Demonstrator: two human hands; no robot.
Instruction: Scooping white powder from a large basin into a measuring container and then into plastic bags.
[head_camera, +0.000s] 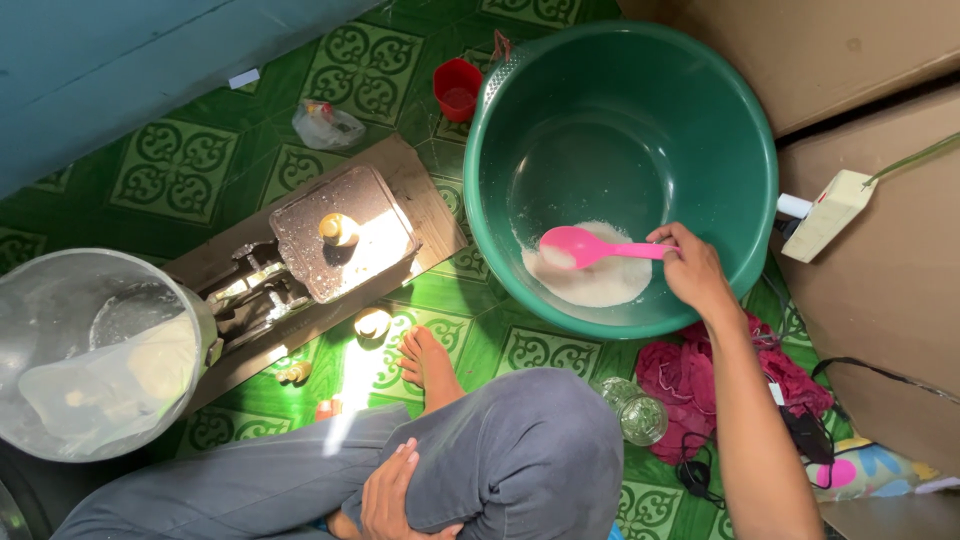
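My right hand (693, 270) reaches into a large green plastic basin (745, 150) and grips the handle of a pink spoon (585, 245). The spoon's bowl rests on a heap of white grains (590, 282) at the basin's bottom. My left hand (388, 495) lies on my bent leg in grey trousers (520, 450), fingers apart, holding nothing. My bare foot (427, 362) rests on the green patterned floor beside the basin.
A wooden board carries a metal press (340, 235) with a yellowish lump. A steel pot (90, 350) stands at left. A red cup (457, 88), a plastic bag (325, 125), a glass jar (640, 415), magenta cloth (690, 385), a white power strip (828, 212) and cardboard boxes (880, 280) surround.
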